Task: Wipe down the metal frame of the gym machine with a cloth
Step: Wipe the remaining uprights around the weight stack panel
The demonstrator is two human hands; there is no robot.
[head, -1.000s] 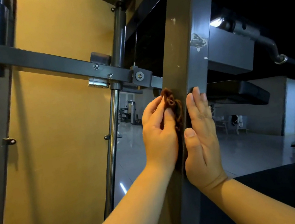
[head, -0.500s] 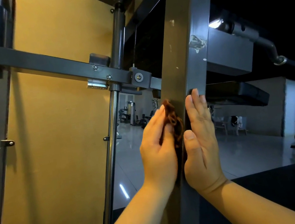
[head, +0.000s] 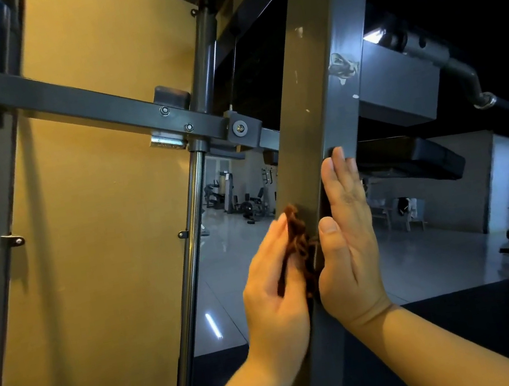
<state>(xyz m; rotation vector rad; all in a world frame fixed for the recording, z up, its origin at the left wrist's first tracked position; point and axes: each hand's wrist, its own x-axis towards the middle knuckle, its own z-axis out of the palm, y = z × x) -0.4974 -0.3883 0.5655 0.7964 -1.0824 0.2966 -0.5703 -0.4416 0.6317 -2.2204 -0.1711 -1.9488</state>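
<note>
We press a bunched brown cloth [head: 297,236] against the left face of the machine frame's grey upright post [head: 318,81], our left hand [head: 271,281] curled round it, so the cloth sits between our two hands. Our right hand [head: 351,244] lies flat on the post's right face, fingers straight and together, holding nothing. A grey crossbar [head: 60,87] runs above and left of the left hand, and a chrome rod [head: 191,237] stands left of it
</note>
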